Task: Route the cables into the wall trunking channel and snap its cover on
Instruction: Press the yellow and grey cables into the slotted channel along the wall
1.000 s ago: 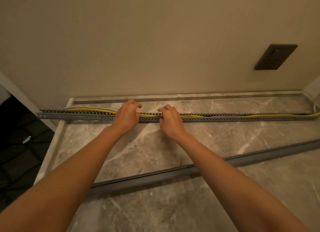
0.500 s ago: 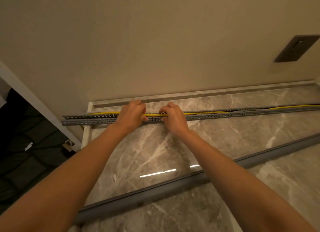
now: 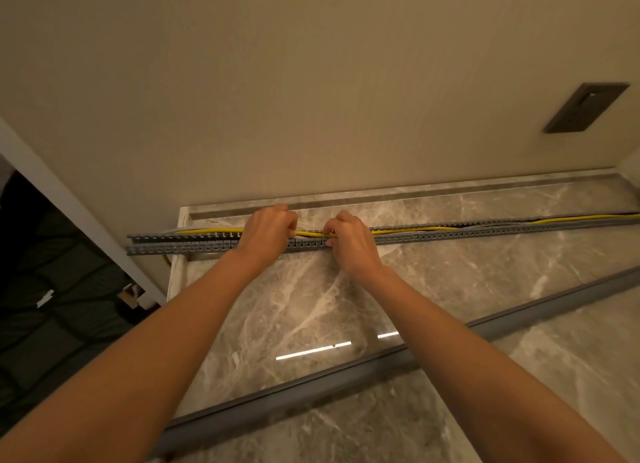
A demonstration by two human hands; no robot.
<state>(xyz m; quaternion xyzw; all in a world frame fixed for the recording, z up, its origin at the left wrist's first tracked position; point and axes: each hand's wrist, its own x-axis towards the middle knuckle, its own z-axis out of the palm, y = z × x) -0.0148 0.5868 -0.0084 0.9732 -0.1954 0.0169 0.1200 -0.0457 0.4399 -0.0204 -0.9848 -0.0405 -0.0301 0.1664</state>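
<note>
A long grey slotted trunking channel (image 3: 450,235) lies across the marble counter (image 3: 450,282), parallel to the wall. A yellow cable (image 3: 408,229) runs inside it with a grey cable beside it. My left hand (image 3: 266,232) and my right hand (image 3: 349,242) sit side by side on the channel's middle, fingers curled over the cables and the slotted wall. The grey trunking cover (image 3: 346,383) lies loose on the counter, nearer to me, running diagonally under my forearms.
A dark wall socket (image 3: 585,107) is set in the beige wall at the right. The counter's left edge (image 3: 173,279) drops off to a dark area with a white door frame. A yellow cable end hangs down below the channel's left end (image 3: 167,258).
The view has swung left and then back a little. Both hands have stayed on the channel's middle, shifting slightly left along it while pressing on the cables.
</note>
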